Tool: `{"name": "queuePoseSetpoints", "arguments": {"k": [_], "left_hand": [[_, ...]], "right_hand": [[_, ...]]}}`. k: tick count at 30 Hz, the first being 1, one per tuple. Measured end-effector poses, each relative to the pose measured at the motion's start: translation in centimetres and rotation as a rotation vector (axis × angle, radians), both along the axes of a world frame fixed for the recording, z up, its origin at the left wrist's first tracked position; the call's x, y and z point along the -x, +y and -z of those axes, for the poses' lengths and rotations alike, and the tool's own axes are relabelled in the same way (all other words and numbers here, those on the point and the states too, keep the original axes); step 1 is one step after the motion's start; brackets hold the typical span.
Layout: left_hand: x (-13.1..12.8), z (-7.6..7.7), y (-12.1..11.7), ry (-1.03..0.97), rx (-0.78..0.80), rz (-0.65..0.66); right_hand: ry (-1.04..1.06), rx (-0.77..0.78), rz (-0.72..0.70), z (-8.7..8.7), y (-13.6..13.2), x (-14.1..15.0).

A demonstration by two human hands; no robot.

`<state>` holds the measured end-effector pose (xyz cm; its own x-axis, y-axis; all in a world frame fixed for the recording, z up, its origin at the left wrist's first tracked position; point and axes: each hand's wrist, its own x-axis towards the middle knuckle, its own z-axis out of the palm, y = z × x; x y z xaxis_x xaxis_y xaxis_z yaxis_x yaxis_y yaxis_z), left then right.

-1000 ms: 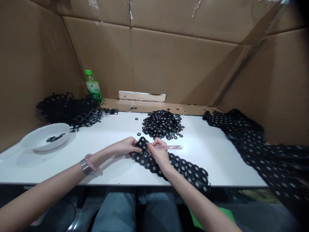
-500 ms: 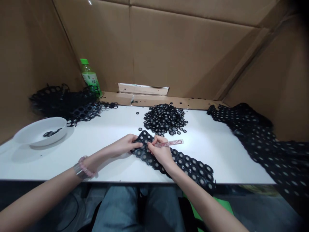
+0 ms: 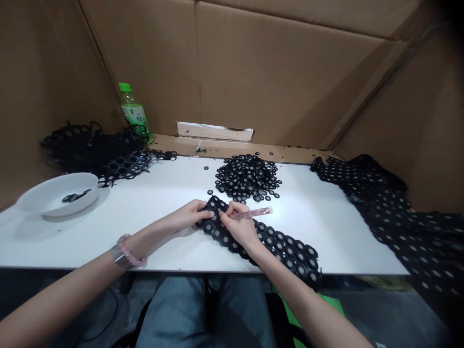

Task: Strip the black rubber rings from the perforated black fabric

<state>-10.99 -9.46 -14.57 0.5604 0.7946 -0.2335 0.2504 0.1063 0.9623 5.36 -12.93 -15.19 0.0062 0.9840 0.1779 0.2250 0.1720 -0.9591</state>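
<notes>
A black strip with rows of round pieces, each pale in the middle, lies slantwise across the front of the table, its near right end reaching past the edge. My left hand grips the strip's far left corner, thumb on top. In my right hand is a slim, clear pen-like tool with reddish marks. Its tip, hidden by my fingers, points at the strip close to my left thumb. Behind the strip rises a heap of small black rings.
At left stand a white bowl with a few black pieces and a tangle of black perforated scrap. Behind that is a green-capped bottle. A long dotted black sheet drapes over the right side. Cardboard walls enclose the table.
Both hands stay at the strip's far left end. The right hand and the tool have shifted very slightly left; the whole view has also moved a little.
</notes>
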Motion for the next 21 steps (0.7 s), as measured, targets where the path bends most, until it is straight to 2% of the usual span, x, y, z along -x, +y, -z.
{"name": "queuePoseSetpoints", "arguments": {"k": [2,4,10,15,19,21], "left_hand": [[-0.1,-0.2,0.3,0.051,-0.031,-0.001],[-0.4,-0.4,0.7,0.090,-0.035,0.013],[-1.6,-1.0,1.7,0.146,0.115,0.086],[-1.7,-1.6,1.8,0.304,-0.007,0.200],[-1.4,-2.5,1.7,0.405,-0.194,0.105],[-1.6,-2.8,1.5,0.447,-0.210,0.089]], "right_hand": [[0.216,0.108,0.041,-0.1,0.0,-0.8],[0.329,0.148,0.072,-0.2,-0.2,-1.5],[0.347,0.148,0.038,-0.4,-1.2,-2.4],[0.452,0.131,0.019,-0.7,-1.2,-2.4],[0.516,0.140,0.031,-0.7,-1.0,-2.6],[0.515,0.137,0.023,-0.6,-0.9,-2.6]]}}
